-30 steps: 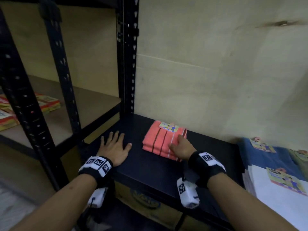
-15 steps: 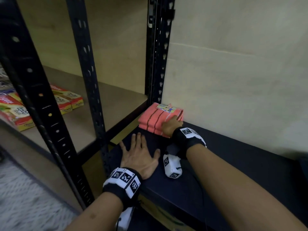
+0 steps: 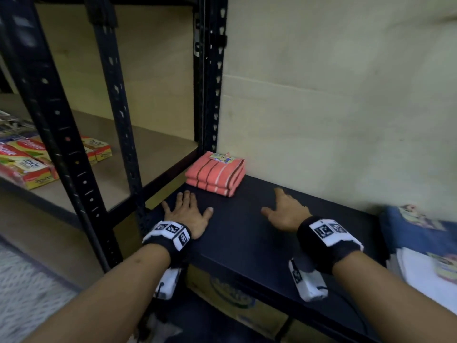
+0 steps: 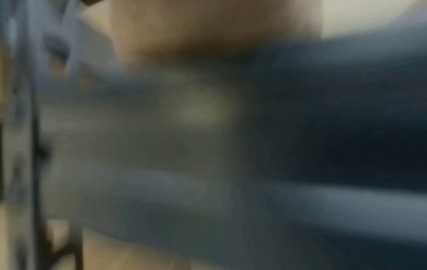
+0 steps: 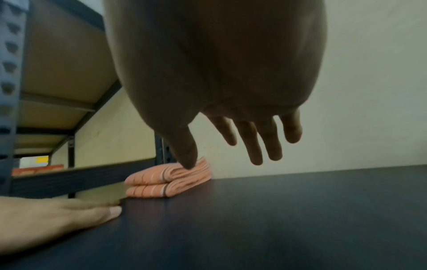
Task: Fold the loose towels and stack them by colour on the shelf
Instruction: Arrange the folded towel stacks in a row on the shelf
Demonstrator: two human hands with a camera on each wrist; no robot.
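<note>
Folded pink towels (image 3: 215, 175) now parked in the back left corner of the dark shelf (image 3: 247, 231), let go. Right hand (image 3: 286, 214) pulled back, fingers loose, empty. Left hand (image 3: 189, 214) flat on shelf. Next colour likely due.

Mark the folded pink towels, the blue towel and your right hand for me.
folded pink towels (image 3: 214, 175): head view, striped top face.
blue towel (image 3: 408, 233): head view, bare blue cloth at the right edge.
right hand (image 3: 286, 214): head view, back of the hand.

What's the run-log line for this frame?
left hand: flat on black shelf | right hand: open, above shelf | coral towels: folded, stacked, untouched
</note>
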